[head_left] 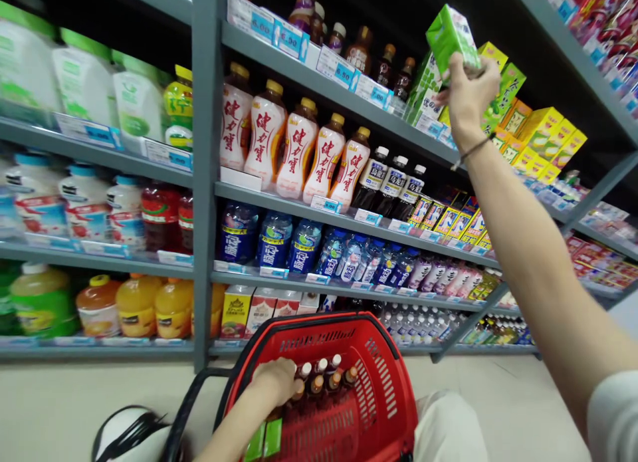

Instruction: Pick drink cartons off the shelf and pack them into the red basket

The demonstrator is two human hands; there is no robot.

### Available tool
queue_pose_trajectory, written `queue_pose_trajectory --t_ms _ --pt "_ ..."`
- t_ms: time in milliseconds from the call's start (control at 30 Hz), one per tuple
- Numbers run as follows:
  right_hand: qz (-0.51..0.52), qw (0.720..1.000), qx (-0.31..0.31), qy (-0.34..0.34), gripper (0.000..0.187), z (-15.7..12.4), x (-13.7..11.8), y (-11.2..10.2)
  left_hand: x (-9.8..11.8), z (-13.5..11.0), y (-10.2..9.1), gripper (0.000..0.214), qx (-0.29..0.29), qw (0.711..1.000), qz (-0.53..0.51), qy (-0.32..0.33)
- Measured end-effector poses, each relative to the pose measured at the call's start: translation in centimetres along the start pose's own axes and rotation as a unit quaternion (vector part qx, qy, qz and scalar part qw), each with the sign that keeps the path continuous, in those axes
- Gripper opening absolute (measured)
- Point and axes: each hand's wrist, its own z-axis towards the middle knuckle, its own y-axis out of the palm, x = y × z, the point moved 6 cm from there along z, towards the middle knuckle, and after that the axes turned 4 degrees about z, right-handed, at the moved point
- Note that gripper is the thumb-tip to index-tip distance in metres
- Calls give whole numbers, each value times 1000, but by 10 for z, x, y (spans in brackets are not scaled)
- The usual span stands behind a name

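My right hand (471, 93) is raised to the upper shelf, its fingers closed around a green and white drink carton (451, 40). Behind and below it stand more green cartons (423, 93) and yellow boxes on that shelf. Low down, my left hand (276, 382) reaches into a red shopping basket (393, 409). Its fingers curl beside the caps of several dark bottles (335, 381); what they grip, if anything, is hidden. Two green-topped cartons (272, 437) lie in the basket under my left forearm.
Grey shelves hold bottles of orange drink (299, 149), blue-labelled bottles (274, 239) and juice jugs (137, 306). A shelf post (207, 183) stands left of centre. The basket's black handle (187, 409) tilts left, near a white shoe (127, 435) on the pale floor (498, 395).
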Motion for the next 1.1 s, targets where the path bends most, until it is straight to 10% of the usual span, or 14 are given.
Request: queue_pose_trajectory --t_ms 200,333,467,667,933,1100 --pt "198 975 -52 86 36 -238 -5 -54 20 -1 -17 42 82 984 -118 108" --pt "191 896 -148 372 61 -418 38 -62 41 -9 -37 58 115 838 -479 237" --pt "210 810 -180 518 63 -532 73 -57 54 -7 -36 71 108 739 -631 210" --pt "282 719 -213 599 54 -593 87 -49 58 1 -10 55 133 731 -663 98" --pt "267 721 -267 581 50 -586 92 -59 62 -16 -15 53 175 761 -611 130" --pt "374 617 -245 648 55 -598 82 -58 68 -20 -23 60 122 719 -657 189"
